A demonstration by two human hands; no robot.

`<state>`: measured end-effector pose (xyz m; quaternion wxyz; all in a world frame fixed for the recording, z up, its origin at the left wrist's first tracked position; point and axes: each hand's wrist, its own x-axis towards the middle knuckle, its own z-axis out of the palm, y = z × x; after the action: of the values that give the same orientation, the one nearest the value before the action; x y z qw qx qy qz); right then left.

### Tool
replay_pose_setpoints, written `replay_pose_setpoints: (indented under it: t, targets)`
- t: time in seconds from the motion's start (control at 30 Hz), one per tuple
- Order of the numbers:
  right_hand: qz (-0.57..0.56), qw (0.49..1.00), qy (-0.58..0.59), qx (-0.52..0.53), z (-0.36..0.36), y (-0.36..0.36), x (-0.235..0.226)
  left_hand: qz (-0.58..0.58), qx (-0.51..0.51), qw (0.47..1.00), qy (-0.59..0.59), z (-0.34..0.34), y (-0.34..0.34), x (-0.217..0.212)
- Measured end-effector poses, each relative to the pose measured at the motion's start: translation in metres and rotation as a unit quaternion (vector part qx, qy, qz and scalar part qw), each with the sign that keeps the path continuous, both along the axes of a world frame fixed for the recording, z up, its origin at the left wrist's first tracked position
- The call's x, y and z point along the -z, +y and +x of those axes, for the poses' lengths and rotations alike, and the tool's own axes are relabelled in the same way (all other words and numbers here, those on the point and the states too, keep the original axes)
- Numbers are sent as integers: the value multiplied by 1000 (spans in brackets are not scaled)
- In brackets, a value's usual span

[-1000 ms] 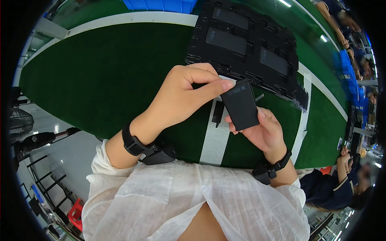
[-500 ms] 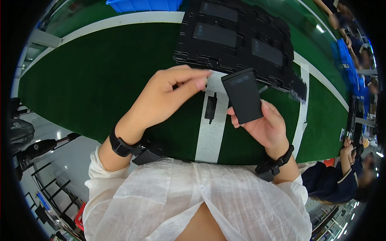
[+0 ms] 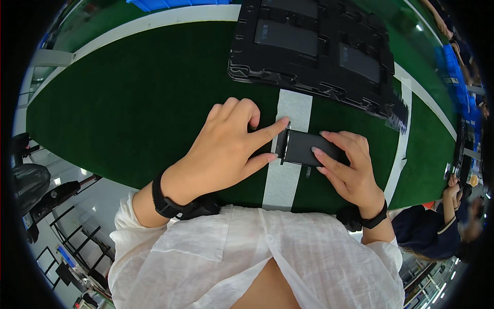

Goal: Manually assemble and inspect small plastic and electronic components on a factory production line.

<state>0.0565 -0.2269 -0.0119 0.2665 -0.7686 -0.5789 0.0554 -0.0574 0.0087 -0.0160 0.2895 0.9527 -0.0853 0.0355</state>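
Observation:
My right hand (image 3: 352, 167) grips a flat black rectangular block (image 3: 303, 148), fingers over its upper face, and the block lies low over the pale strip of the table. Against the block's left end sits a small narrow black piece with little tabs (image 3: 281, 143). My left hand (image 3: 226, 141) pinches that piece between index finger and thumb, one at each end; the other fingers are curled. Just below the block is a short dark stick-like thing (image 3: 308, 172), partly hidden.
A black moulded tray (image 3: 288, 72) ahead of me holds several similar black blocks in its recesses. The table has a green top (image 3: 128, 103) with pale strips (image 3: 280, 190). Blue bins (image 3: 175, 4) stand beyond its far edge and at right. Another person (image 3: 427, 232) sits at right.
The block has come down and turned from upright to lying sideways, its end now against the small black piece. My left hand has moved down onto that piece, which it was apart from before.

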Motion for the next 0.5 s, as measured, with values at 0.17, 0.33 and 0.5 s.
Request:
replay_pose_setpoints:
  t: [0.17,0.33,0.5]
  targets:
    - [-8,1000,-10,0,-1,3,0,7,0,1000,12,0,0,0]
    - [-11,1000,-8,0,0,3,0,5,-4,1000,14,-1,0,0]
    - [-9,1000,-9,1,0,3,1,6,-5,1000,17,1,-1,1]
